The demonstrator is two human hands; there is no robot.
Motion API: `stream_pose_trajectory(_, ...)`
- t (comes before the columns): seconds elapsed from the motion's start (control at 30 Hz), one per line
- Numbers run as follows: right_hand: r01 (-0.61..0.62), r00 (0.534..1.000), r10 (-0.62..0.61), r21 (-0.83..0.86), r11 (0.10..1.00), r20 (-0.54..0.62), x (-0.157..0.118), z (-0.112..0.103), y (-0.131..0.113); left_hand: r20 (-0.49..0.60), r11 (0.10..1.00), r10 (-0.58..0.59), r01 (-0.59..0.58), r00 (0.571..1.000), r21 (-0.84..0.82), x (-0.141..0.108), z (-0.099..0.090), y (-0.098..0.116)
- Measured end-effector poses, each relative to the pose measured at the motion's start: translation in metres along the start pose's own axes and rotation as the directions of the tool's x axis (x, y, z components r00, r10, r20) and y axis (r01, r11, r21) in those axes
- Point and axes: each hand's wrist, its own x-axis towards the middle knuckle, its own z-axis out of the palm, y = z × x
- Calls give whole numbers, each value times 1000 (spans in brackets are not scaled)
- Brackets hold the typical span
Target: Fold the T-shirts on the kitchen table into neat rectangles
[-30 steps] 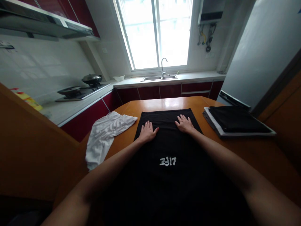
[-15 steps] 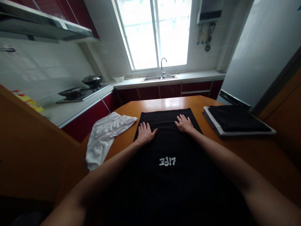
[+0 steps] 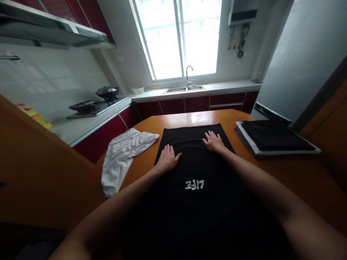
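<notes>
A black garment, by its look a T-shirt (image 3: pixel 192 159), lies spread on the wooden table, with white lettering that appears upside down to me. Flat on its left side rests my left hand (image 3: pixel 167 158), fingers stretched toward the window and thumb out to the right. My right hand (image 3: pixel 213 141) lies open on the upper right part of the cloth, fingers spread. Neither hand grips the fabric. The garment's far edge is straight; its near part runs into dark shadow, so where it ends is hard to make out.
A crumpled white garment (image 3: pixel 123 155) lies left on the wooden table (image 3: pixel 189 118). A stack of folded clothes (image 3: pixel 276 137), black on top, sits at the right. Beyond are a sink (image 3: pixel 176 89), a stove (image 3: pixel 89 110) with pans, and a pale tall appliance (image 3: pixel 300 65).
My left hand has slid slightly toward me over the black garment, its fingers drawn closer together. My right hand stays about where it was. The view has shifted slightly.
</notes>
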Motion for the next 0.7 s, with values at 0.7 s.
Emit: stream_pose_trajectory(0.7, 5, 1000, -5, 5, 1000, 1, -1, -1, 0, -63, 998, 46, -49, 997, -49, 26, -11, -3)
